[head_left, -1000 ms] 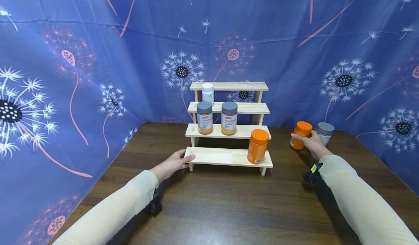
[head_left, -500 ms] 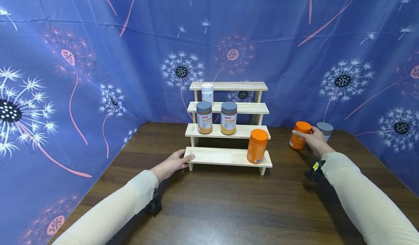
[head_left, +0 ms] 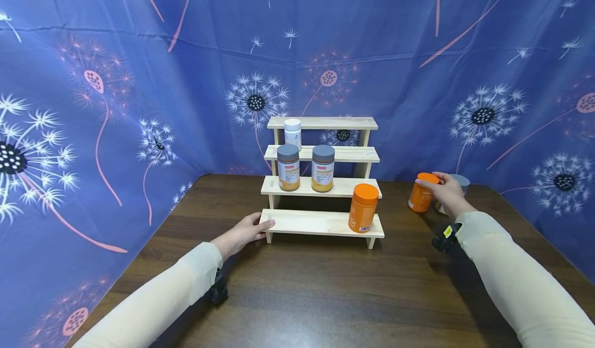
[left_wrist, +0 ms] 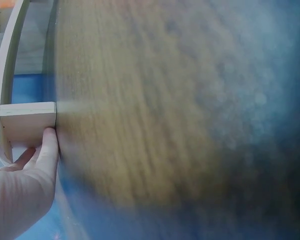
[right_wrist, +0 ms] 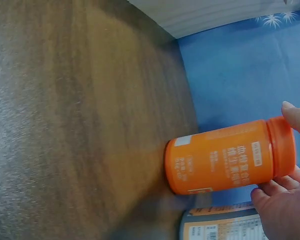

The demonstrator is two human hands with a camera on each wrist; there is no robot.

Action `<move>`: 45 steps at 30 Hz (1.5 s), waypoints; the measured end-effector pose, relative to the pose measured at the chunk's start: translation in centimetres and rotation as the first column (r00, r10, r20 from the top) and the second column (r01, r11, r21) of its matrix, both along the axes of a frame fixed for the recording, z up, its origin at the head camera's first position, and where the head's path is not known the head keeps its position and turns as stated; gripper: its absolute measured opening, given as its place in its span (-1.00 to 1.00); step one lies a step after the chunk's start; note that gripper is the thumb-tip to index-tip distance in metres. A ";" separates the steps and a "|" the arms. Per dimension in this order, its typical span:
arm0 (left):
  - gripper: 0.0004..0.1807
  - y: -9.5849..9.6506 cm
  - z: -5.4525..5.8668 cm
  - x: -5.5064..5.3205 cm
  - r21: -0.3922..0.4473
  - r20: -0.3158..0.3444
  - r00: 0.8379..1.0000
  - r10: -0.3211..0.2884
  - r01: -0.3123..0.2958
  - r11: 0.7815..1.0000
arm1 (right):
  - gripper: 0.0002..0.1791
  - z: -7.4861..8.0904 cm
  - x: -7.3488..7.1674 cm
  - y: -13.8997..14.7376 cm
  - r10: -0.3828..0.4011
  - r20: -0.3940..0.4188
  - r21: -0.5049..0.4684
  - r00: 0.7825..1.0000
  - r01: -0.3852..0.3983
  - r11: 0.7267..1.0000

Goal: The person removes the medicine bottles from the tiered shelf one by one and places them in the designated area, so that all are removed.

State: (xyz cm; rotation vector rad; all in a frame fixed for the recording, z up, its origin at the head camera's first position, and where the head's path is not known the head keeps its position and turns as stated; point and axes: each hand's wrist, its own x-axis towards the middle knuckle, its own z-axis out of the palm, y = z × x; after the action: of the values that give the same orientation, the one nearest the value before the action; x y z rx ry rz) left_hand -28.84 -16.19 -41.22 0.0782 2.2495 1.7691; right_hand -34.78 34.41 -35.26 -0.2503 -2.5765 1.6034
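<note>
On the counter (head_left: pixel 321 286) we see the L hand (head_left: pixel 244 230) pinching the L end of the wooden rack's near step (head_left: pixel 307 221); an orange jar (head_left: pixel 362 209) stands at its R end. Well to the R, we see the R hand (head_left: pixel 448 192) gripping a 2nd orange tub (head_left: pixel 420 197) by its lid, just beside a grey-topped jar (head_left: pixel 463 180). Farther, 2nd step (head_left: pixel 353 187): two grey-lidded jars (head_left: pixel 288 172). 3rd step (head_left: pixel 346 155), L: white btl (head_left: pixel 293 136). All lids on, so we can't see contents.

1 of the hands (left_wrist: pixel 25 192) grips a pale wooden rack (left_wrist: pixel 27 119) on the brown table (left_wrist: pixel 140 100)
</note>
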 end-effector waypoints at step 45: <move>-0.37 -0.7 0.2 0.3 0.077 0.046 0.993 -0.109 0.105 0.992 | -0.13 6.8 0.1 -5.9 -0.053 -0.184 -0.038 0.981 0.047 0.998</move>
State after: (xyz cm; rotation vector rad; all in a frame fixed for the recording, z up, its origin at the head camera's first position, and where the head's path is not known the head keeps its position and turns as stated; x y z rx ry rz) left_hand -28.55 -16.93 -41.02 0.1640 2.1039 1.7783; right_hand -34.70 28.49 -28.48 -0.1585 -2.3874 1.5733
